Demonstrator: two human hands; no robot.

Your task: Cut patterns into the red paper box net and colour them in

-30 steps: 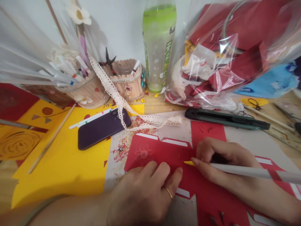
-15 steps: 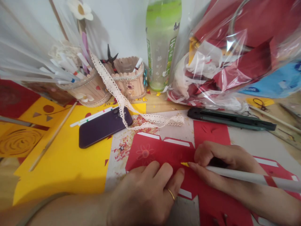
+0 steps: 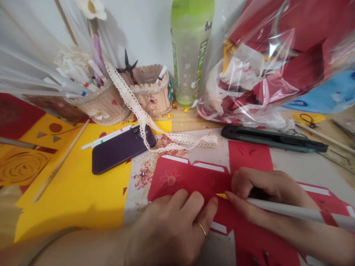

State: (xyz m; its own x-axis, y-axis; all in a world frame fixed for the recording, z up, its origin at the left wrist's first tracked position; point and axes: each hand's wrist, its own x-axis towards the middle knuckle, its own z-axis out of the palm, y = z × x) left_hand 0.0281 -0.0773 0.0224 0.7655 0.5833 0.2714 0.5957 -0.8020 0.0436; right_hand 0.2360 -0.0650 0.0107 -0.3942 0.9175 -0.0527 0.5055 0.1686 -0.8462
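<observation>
My right hand (image 3: 266, 188) is closed round a long white pen (image 3: 294, 208) with a red band. A pointed yellow tip (image 3: 222, 195), in line with the barrel, shows just past the fingertips, against red paper. My left hand (image 3: 177, 225), with a gold ring, presses down the cut piece of red paper (image 3: 199, 179), its fingers bent and their tips partly hidden. White strips edge this piece, and a faint flower is drawn at its left end. Another red piece (image 3: 316, 195) with white strips lies partly behind my right forearm.
A dark phone (image 3: 119, 151) lies on yellow paper (image 3: 91, 195), with lace ribbon (image 3: 144, 122) across its end. A green-black utility knife (image 3: 274, 139) lies beyond my right hand. Behind stand stick-covered pots (image 3: 151, 98), a green-topped bottle (image 3: 191, 55) and a clear bag (image 3: 266, 81).
My right hand and the pen have shifted slightly to the right, and the yellow tip a little down and right. My left hand stays on the red paper.
</observation>
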